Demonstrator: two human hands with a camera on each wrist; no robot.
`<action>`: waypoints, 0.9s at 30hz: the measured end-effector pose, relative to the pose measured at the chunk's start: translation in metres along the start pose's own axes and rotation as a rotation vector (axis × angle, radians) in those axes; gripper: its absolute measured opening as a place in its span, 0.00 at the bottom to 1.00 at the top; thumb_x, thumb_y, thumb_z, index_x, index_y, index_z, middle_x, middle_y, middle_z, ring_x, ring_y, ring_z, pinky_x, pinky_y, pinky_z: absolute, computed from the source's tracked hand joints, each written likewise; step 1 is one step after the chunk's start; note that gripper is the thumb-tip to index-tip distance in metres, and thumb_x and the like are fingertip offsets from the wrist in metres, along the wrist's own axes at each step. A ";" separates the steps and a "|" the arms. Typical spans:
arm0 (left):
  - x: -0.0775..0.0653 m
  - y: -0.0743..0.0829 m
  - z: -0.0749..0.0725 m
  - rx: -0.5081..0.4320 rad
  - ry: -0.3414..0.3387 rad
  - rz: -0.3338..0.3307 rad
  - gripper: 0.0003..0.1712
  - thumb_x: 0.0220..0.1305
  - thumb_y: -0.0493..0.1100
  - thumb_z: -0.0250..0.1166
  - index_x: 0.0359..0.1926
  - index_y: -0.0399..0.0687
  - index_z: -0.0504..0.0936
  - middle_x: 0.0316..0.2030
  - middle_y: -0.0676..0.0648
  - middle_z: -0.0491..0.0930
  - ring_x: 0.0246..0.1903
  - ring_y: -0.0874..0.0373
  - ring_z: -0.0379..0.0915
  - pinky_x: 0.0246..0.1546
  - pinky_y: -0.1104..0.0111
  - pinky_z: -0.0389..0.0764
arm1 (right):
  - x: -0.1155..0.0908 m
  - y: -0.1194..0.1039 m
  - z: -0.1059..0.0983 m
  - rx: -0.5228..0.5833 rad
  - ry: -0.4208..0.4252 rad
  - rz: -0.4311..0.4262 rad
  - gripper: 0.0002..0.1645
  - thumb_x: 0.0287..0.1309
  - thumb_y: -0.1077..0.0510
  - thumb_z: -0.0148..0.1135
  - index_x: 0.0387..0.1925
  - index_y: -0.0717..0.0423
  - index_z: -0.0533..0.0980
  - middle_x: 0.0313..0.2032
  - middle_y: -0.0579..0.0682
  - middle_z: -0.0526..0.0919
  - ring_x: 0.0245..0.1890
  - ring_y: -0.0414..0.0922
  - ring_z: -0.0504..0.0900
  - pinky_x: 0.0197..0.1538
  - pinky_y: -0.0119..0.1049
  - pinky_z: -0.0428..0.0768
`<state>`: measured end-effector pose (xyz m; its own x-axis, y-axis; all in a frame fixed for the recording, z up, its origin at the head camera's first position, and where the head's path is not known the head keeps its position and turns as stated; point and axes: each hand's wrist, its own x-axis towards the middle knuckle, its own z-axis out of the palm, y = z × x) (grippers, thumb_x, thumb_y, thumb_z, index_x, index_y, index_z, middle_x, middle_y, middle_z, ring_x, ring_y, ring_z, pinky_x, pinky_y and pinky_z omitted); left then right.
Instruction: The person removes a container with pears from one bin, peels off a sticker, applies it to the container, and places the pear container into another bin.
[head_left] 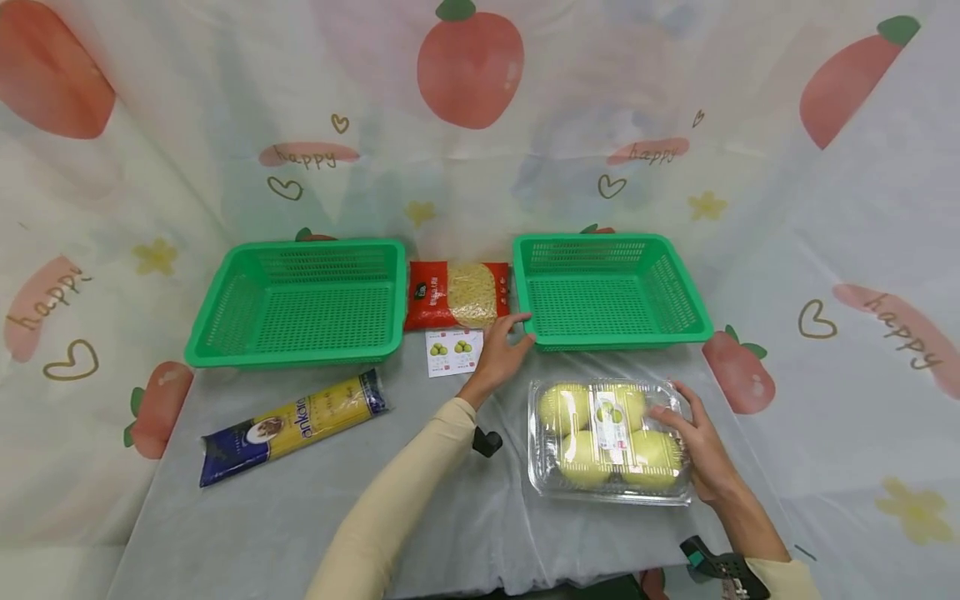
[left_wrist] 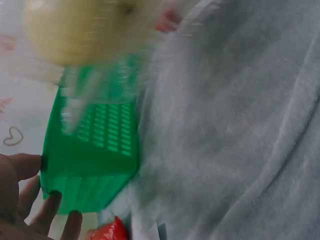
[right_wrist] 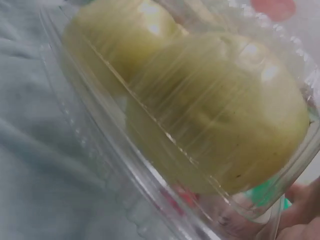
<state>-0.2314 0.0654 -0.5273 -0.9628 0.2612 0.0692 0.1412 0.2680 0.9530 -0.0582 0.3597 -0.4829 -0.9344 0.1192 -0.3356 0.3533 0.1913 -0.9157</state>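
Note:
In the head view, my right hand (head_left: 705,450) grips the right side of a clear plastic box of yellow-green fruit (head_left: 609,442). The box has a white label on its lid and fills most of the right wrist view, fruit (right_wrist: 215,110) showing through the plastic. My left hand (head_left: 498,354) is at the left rim of the right green basket (head_left: 611,337). Seen from the left wrist, its fingers (left_wrist: 46,210) lie against the basket's end wall (left_wrist: 90,190) and hold the rim. The fruit box is blurred at the top of that view.
Another green basket (head_left: 300,358) stands at the back left. Between the baskets lies a red noodle packet (head_left: 431,296), with a printed card (head_left: 442,354) in front. A yellow and blue pasta packet (head_left: 296,425) lies at the front left. Grey cloth (head_left: 450,533) covers the table.

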 end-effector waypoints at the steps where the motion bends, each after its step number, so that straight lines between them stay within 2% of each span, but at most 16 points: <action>1: 0.000 -0.001 0.000 -0.005 0.001 -0.004 0.26 0.79 0.43 0.63 0.74 0.49 0.76 0.71 0.42 0.73 0.67 0.38 0.67 0.64 0.48 0.72 | 0.003 -0.005 -0.005 0.020 -0.019 -0.018 0.50 0.80 0.43 0.53 0.86 0.40 0.35 0.61 0.61 0.71 0.43 0.43 0.85 0.39 0.39 0.88; 4: -0.001 -0.002 0.002 -0.038 0.008 -0.016 0.26 0.78 0.41 0.63 0.73 0.49 0.77 0.71 0.42 0.73 0.68 0.38 0.68 0.64 0.49 0.74 | 0.015 -0.024 -0.020 0.124 -0.100 -0.079 0.44 0.81 0.48 0.50 0.85 0.36 0.38 0.49 0.51 0.81 0.34 0.41 0.88 0.34 0.40 0.89; 6: -0.002 -0.001 0.002 -0.059 0.015 -0.021 0.25 0.77 0.40 0.64 0.72 0.48 0.77 0.70 0.41 0.73 0.68 0.37 0.67 0.64 0.48 0.74 | 0.028 -0.040 -0.031 0.187 -0.146 -0.134 0.42 0.82 0.51 0.49 0.84 0.35 0.40 0.46 0.45 0.83 0.34 0.40 0.89 0.33 0.39 0.89; 9: -0.002 0.001 0.005 -0.065 0.024 -0.036 0.25 0.77 0.40 0.65 0.72 0.48 0.78 0.70 0.41 0.73 0.68 0.38 0.67 0.64 0.49 0.75 | 0.052 -0.069 -0.046 0.248 -0.168 -0.199 0.41 0.82 0.53 0.49 0.83 0.36 0.41 0.47 0.43 0.83 0.36 0.40 0.90 0.33 0.37 0.89; 13: -0.003 0.002 0.009 -0.049 0.039 -0.049 0.25 0.77 0.41 0.64 0.72 0.50 0.78 0.70 0.44 0.73 0.68 0.39 0.67 0.63 0.52 0.75 | 0.087 -0.106 -0.060 0.283 -0.124 -0.194 0.45 0.80 0.52 0.54 0.83 0.33 0.39 0.52 0.44 0.79 0.39 0.39 0.89 0.34 0.36 0.89; 15: -0.003 0.003 0.010 -0.052 0.045 -0.048 0.25 0.77 0.40 0.64 0.72 0.49 0.78 0.70 0.45 0.74 0.68 0.38 0.67 0.63 0.52 0.75 | 0.105 -0.122 -0.065 0.260 -0.088 -0.167 0.49 0.79 0.50 0.57 0.84 0.29 0.38 0.56 0.45 0.75 0.40 0.38 0.88 0.35 0.36 0.89; 17: -0.003 0.005 0.010 -0.061 0.046 -0.049 0.25 0.77 0.40 0.64 0.72 0.50 0.77 0.71 0.45 0.73 0.68 0.39 0.67 0.63 0.52 0.75 | 0.123 -0.135 -0.067 0.200 -0.035 -0.148 0.52 0.76 0.46 0.60 0.84 0.28 0.37 0.66 0.50 0.68 0.45 0.37 0.85 0.37 0.34 0.88; 19: -0.002 0.006 0.010 -0.083 0.042 -0.055 0.28 0.77 0.40 0.64 0.75 0.49 0.74 0.71 0.44 0.72 0.69 0.38 0.66 0.64 0.51 0.74 | 0.141 -0.144 -0.066 0.117 0.014 -0.128 0.55 0.74 0.41 0.62 0.85 0.27 0.37 0.76 0.56 0.57 0.52 0.38 0.80 0.38 0.31 0.85; 22: -0.001 0.008 0.010 -0.108 0.032 -0.080 0.34 0.78 0.40 0.62 0.80 0.49 0.66 0.73 0.44 0.70 0.71 0.40 0.64 0.66 0.50 0.73 | 0.169 -0.149 -0.061 0.025 0.051 -0.097 0.58 0.71 0.36 0.63 0.86 0.28 0.36 0.84 0.61 0.46 0.62 0.44 0.73 0.38 0.29 0.81; 25: -0.001 0.008 0.009 -0.102 0.015 -0.118 0.38 0.79 0.42 0.62 0.84 0.50 0.59 0.75 0.44 0.69 0.73 0.42 0.63 0.67 0.49 0.72 | 0.194 -0.143 -0.054 -0.059 0.037 -0.047 0.61 0.70 0.32 0.62 0.86 0.29 0.33 0.83 0.65 0.50 0.68 0.49 0.69 0.39 0.30 0.80; 27: -0.001 0.009 0.009 -0.070 0.001 -0.144 0.39 0.79 0.43 0.61 0.84 0.51 0.57 0.75 0.45 0.69 0.72 0.43 0.65 0.66 0.49 0.73 | 0.207 -0.135 -0.049 -0.107 0.015 -0.013 0.64 0.69 0.30 0.61 0.86 0.34 0.29 0.81 0.67 0.53 0.71 0.52 0.68 0.42 0.31 0.80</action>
<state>-0.2267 0.0757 -0.5219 -0.9722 0.2239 -0.0691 -0.0145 0.2369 0.9714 -0.2967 0.4059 -0.4177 -0.9385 0.1305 -0.3196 0.3445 0.2955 -0.8911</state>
